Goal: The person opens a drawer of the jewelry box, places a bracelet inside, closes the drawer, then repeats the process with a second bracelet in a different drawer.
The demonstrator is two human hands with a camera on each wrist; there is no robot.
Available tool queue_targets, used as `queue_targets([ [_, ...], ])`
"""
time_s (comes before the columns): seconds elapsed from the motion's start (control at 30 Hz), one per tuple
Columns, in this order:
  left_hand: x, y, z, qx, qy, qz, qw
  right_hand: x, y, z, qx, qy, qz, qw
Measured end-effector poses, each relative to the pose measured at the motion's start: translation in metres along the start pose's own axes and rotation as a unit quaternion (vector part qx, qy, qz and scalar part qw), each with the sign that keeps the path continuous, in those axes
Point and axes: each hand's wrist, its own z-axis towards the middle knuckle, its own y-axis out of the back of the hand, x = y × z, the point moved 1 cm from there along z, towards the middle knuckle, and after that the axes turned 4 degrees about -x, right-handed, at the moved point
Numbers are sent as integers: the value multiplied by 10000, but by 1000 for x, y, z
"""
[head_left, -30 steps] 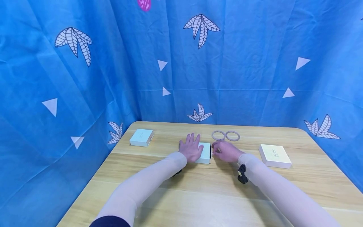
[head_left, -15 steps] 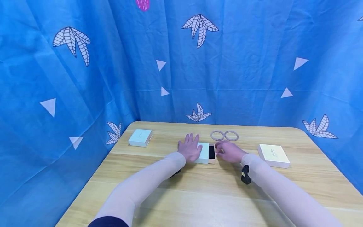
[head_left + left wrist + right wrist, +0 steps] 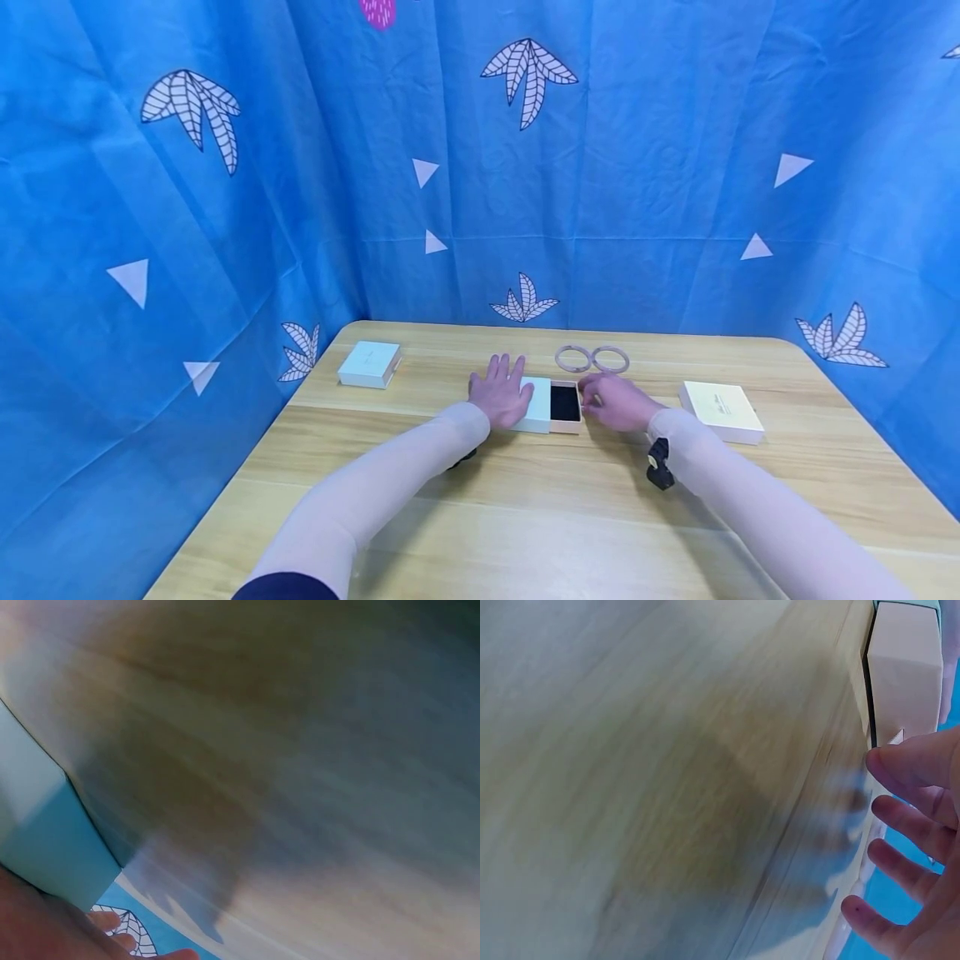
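My left hand (image 3: 501, 392) lies flat with fingers spread on the pale blue sleeve (image 3: 537, 410) of a small drawer box at the table's middle. From the sleeve's right end the pinkish drawer (image 3: 566, 427) sticks out, showing a black lining. At that drawer's outer end, my right hand (image 3: 618, 402) pinches a small white pull tab (image 3: 898, 737) between thumb and forefinger; its other fingers are spread loosely in the right wrist view. In the left wrist view the sleeve's side (image 3: 60, 844) shows beside part of my left hand (image 3: 34, 922).
Two pale purple rings (image 3: 573, 359) lie side by side behind the right hand. Another pale blue box (image 3: 371, 363) sits at the back left, and a cream box (image 3: 723, 410) at the right. A blue patterned curtain (image 3: 637, 167) hangs around the wooden table (image 3: 480, 533).
The drawer has slid out of its sleeve to the right, baring more black lining. My right hand moved right with it, while the left hand stayed on the sleeve.
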Motion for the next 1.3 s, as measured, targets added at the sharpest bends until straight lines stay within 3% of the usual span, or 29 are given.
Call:
queue_targets([
  [0.77, -2, 2, -3, 29, 89, 48, 9999, -11, 3, -9, -99, 89, -159, 9998],
  [1.3, -4, 4, -5, -20, 87, 76, 9999, -8, 13, -16, 81, -241, -117, 9996],
])
